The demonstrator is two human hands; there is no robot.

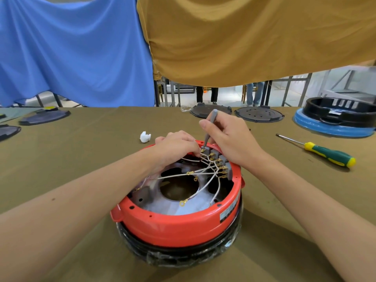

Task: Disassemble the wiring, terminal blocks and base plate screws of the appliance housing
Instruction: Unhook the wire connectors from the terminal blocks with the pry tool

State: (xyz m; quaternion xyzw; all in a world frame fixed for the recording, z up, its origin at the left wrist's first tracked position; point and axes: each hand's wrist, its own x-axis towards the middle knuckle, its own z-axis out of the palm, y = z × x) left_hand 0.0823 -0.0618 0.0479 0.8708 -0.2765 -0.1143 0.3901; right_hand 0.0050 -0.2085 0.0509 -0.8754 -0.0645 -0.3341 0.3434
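A workshop or factory floor: a long cloth-covered counter (81, 159) carries appliance base plates (258, 114), a black housing ring on a blue base (333, 127) and a green-handled screwdriver (325, 153), with metal frame racks (295, 88) and standing people's legs (205, 94) on the pale floor behind.

The housing (183, 222) is glossy orange-red plastic, smooth, with a paper-like label on its side; below it a black rim under crinkled clear film; inside, dull grey metal plate (183, 206), matt and whitish in patches; wires (203, 171) in white woven-looking sleeving with shiny brass-coloured ring lugs; terminal blocks (219, 159) of grey matt plastic with brass-coloured clips; the tool (210, 123) has a matt grey plastic handle; the table cloth (81, 149) is olive fabric, matt, faintly creased; the screwdriver (325, 154) has a bright metal shaft and a glossy green-and-yellow grip; a crumpled white wad (145, 137), paper-like; hanging blue and mustard cloths, soft and matt.
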